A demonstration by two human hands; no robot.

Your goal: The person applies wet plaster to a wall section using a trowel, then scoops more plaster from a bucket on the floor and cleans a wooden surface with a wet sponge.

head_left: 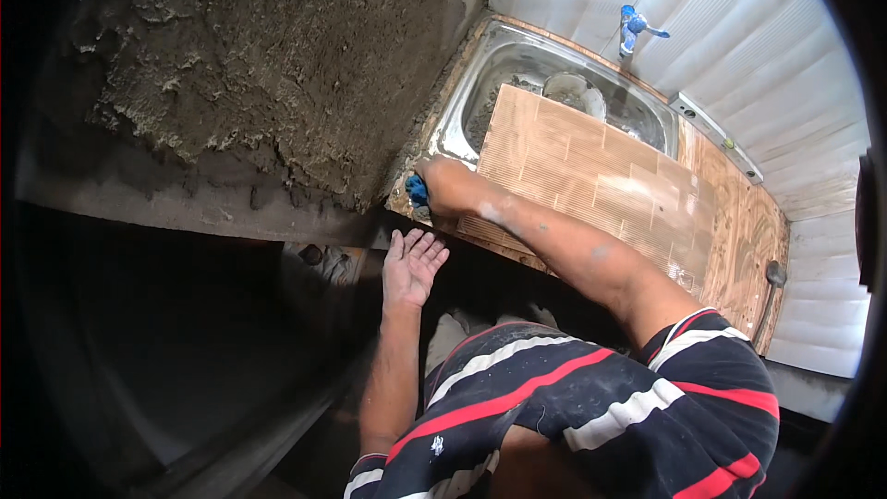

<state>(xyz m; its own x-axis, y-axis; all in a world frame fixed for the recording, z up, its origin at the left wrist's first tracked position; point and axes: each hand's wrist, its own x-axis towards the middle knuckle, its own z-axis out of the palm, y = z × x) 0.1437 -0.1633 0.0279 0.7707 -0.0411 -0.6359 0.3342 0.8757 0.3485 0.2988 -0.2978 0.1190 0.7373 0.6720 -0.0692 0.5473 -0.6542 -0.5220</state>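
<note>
My right hand point(445, 187) reaches across to the near left corner of the wooden counter, beside the steel sink point(451, 134). Its fingers are closed round a crumpled blue wad point(417, 190), perhaps a cloth or sponge, pressed at the counter corner. Just below the counter edge, my left hand point(413, 268) is held palm up with its fingers stretched out and nothing in it. Under my right forearm lies a large brown tile point(591, 162), its ribbed face up, covering part of the sink. Dark wet mortar point(249, 65) coats the surface to the left.
Inside the sink sits a round container point(575, 92). A blue tap point(633, 28) juts from the ribbed white wall. Along the wall lies a spirit level point(716, 137). A long-handled tool point(773, 277) rests at the right end of the wooden counter point(753, 231).
</note>
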